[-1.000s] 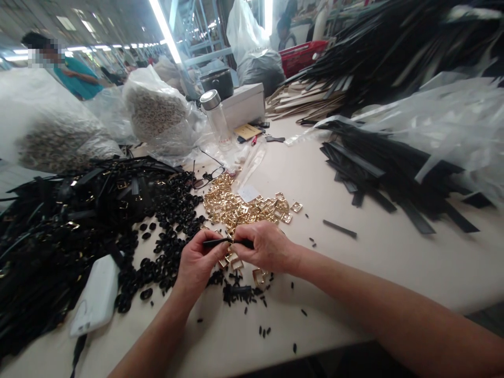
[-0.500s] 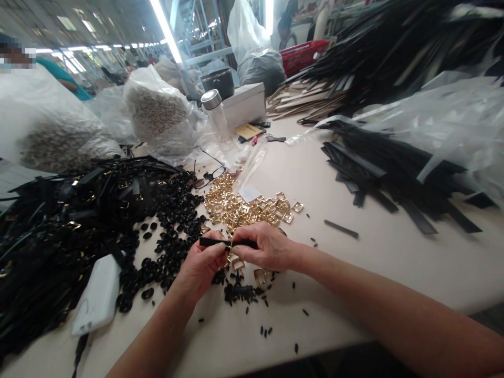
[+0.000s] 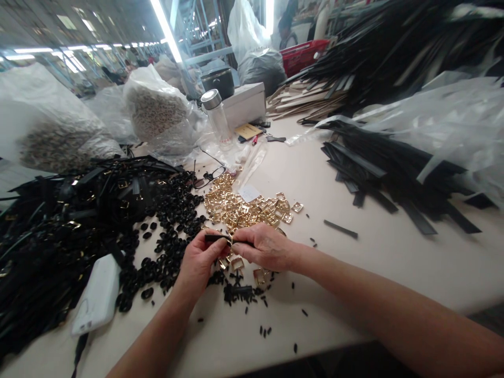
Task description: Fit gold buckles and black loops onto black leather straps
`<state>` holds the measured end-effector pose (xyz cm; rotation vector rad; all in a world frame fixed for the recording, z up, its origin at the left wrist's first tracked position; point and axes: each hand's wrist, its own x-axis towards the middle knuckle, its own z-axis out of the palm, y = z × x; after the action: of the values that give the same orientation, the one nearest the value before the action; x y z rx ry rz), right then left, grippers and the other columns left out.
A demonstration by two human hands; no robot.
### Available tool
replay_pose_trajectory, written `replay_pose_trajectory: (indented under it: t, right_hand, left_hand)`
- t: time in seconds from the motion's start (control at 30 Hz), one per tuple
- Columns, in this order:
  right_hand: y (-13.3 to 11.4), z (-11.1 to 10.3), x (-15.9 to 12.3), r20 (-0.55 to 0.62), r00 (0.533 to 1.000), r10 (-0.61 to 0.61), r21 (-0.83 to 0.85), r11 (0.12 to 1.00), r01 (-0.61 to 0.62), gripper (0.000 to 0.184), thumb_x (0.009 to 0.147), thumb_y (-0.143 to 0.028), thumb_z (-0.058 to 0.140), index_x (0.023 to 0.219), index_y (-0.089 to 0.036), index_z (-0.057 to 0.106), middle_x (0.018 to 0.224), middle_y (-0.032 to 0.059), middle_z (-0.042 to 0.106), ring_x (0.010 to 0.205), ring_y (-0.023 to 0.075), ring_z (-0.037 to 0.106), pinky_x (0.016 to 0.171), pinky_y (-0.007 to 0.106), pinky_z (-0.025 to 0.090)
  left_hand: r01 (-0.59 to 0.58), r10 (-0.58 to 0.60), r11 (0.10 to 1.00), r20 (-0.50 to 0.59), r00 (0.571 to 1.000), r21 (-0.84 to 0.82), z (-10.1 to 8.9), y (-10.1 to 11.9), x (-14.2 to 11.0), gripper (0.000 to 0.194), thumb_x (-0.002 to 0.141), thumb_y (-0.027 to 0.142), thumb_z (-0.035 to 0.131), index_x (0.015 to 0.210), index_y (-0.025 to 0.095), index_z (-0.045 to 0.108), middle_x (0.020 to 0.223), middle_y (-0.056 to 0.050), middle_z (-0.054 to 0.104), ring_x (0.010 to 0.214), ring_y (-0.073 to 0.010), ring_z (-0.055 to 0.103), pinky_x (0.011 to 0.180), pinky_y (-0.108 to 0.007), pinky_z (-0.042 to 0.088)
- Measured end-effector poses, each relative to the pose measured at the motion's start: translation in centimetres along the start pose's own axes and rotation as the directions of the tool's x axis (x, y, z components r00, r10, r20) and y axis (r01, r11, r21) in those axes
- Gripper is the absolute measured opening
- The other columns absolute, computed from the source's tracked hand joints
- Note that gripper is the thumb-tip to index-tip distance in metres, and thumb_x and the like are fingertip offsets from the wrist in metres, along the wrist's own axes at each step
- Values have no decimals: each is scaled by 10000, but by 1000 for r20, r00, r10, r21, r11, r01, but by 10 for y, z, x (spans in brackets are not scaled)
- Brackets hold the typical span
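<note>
Between my two hands is a short black strap (image 3: 214,238) with a gold buckle (image 3: 231,239) at its middle. My left hand (image 3: 200,258) is closed, thumb and fingers pinching the strap just left of the buckle. Closed from the other side, my right hand (image 3: 262,244) pinches the strap by the buckle, and its fingers hide part of both. Just beyond the hands lies a heap of gold buckles (image 3: 244,210). Black strap loops (image 3: 177,226) are piled to the left. Small black pieces (image 3: 238,291) lie below the hands.
Finished-looking black straps with buckles (image 3: 98,194) fill the left side, beside a white power bank (image 3: 97,294). Eyeglasses (image 3: 208,178) and a glass bottle (image 3: 218,118) stand behind. Black strips (image 3: 394,168) lie at right, with one loose strip (image 3: 340,229) on the table (image 3: 394,268).
The strap has turned slightly in my fingers, and its left part looks narrower. My left hand has shifted a little. The person at the far left has gone out of view.
</note>
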<state>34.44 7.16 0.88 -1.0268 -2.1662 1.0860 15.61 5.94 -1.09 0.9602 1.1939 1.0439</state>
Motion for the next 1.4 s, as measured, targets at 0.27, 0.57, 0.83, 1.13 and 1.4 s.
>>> replay_pose_trajectory:
  t: [0.27,0.57,0.83,1.13,1.4]
  right_hand:
    - [-4,5,0,-112,991,71,-139,986,-86,161,834,-209,579,710,-171,674,601,-34,571,540,69,432,522,211,232]
    - [-6,0,-1,-104,986,130,-21,991,-133,202,867,-258,576,781,-185,743,617,-17,627,541,73,477,528,206,283]
    - [-4,1,-3,-51,997,55,68,996,-51,193,854,-227,565,793,-158,734,567,-40,569,502,62,443,500,189,280]
    - [2,10,-2,-39,999,19,39,999,-18,228,870,-284,572,719,-157,687,529,-58,478,487,53,409,488,189,244]
    - [0,9,-1,-61,996,58,1,998,-58,218,844,-245,589,654,-152,641,525,-64,453,499,55,374,501,196,218]
  left_hand:
    - [-219,223,942,13,975,254,6,3,-7,183,742,330,753,836,198,667,691,15,662,576,-117,609,565,-207,501]
    - [-229,225,957,41,974,179,7,5,-11,213,749,323,749,906,204,668,718,-3,691,605,-137,638,596,-228,530]
    - [-142,134,985,84,987,96,-3,-3,-4,173,780,306,735,870,178,662,712,19,669,601,-94,600,599,-191,505]
    - [-91,78,978,76,994,186,-6,1,-1,201,721,291,765,799,157,636,654,28,650,549,-80,571,543,-170,480]
    - [-136,126,953,54,990,272,-4,3,-5,199,717,289,756,799,161,628,666,23,660,568,-91,591,550,-171,490]
